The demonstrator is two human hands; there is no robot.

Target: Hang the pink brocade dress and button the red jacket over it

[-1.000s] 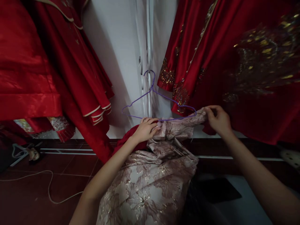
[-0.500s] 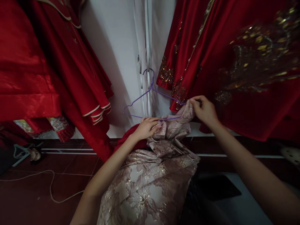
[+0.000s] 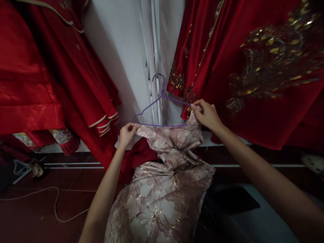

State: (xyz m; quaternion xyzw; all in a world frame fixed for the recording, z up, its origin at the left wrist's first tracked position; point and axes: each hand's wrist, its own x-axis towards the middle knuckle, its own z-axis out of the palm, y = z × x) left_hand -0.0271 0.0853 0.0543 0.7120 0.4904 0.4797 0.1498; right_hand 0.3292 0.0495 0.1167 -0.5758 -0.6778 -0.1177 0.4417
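Observation:
A pale pink brocade garment (image 3: 162, 192) with gold floral pattern and a red lining hangs down from my hands. A purple wire hanger (image 3: 158, 101) sits at its top edge, hook up against the white wall. My left hand (image 3: 128, 132) pinches the garment's left corner at the hanger's left end. My right hand (image 3: 206, 114) is closed on the garment's right corner at the hanger's right end.
Red satin garments (image 3: 63, 74) hang at the left, and a red robe with gold embroidery (image 3: 253, 67) hangs at the right. White vertical rails (image 3: 152, 50) run up the wall. A white cable (image 3: 50, 206) lies on the dark red tiled floor.
My left hand slid left along the fabric to the hanger's left end. My right hand moved up and left with the fabric corner, spreading the garment's top along the hanger.

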